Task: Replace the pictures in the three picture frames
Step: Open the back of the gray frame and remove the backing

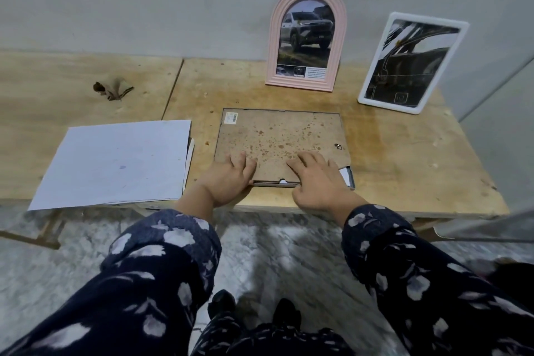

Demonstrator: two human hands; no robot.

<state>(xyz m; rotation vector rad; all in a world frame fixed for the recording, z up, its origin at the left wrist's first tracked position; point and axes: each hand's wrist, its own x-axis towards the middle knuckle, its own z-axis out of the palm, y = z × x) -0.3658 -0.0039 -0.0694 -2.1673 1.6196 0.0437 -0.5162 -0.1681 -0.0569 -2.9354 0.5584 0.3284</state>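
**A:** Where is the frame you're working on?

**B:** The face-down frame (281, 141) lies flat on the wooden table (404, 153), near its front edge, with its spotted brown backing board up. A small hanger sits by the board's right edge, and a barcode sticker is at its far left corner.

**A:** And your hands?

**B:** Your left hand (228, 176) rests on the near left corner, fingers fairly straight and slightly spread on the board, thumb down by the near edge. Your right hand (318, 182) lies on the near right part, fingers extended and a little apart, pressing flat. Neither is curled round anything. At the near right corner the board sits askew, and a strip of white shows beneath it.

**A:** The other two frames?

**B:** The pink arched frame (306, 37) stands upright at the far side against the wall, holding a truck picture. Right of it the white frame (410, 63) leans back, tilted.

**A:** Anything else?

**B:** A stack of white paper (115, 162) lies to the left of the face-down frame, just apart from it. Further left, towards the wall, sits a crumpled brown scrap (112, 89).
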